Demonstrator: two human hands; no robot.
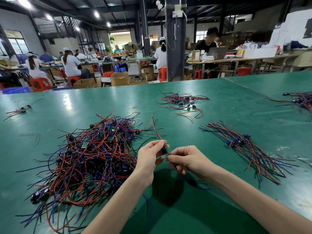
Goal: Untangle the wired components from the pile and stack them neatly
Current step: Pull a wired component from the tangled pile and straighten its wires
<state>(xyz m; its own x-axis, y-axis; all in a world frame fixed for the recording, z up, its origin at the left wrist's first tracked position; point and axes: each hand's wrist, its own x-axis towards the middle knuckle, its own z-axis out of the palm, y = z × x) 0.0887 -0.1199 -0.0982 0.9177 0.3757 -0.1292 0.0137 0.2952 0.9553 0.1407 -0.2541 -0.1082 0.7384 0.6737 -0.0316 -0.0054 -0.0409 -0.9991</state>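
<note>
A big tangled pile of red, blue and black wired components with small green boards lies on the green table, left of centre. My left hand pinches one small dark component just right of the pile; its red wire runs up and away. Close beside it, my right hand pinches the wires at the component's lower end, and a blue wire trails below my wrists. At the right lies a neat stack of aligned components with their wires fanned toward me.
A loose spread of wired parts lies further back in the centre. Another bunch sits at the far right, and a small one at the far left. Beyond the green table, people work at other benches among cardboard boxes.
</note>
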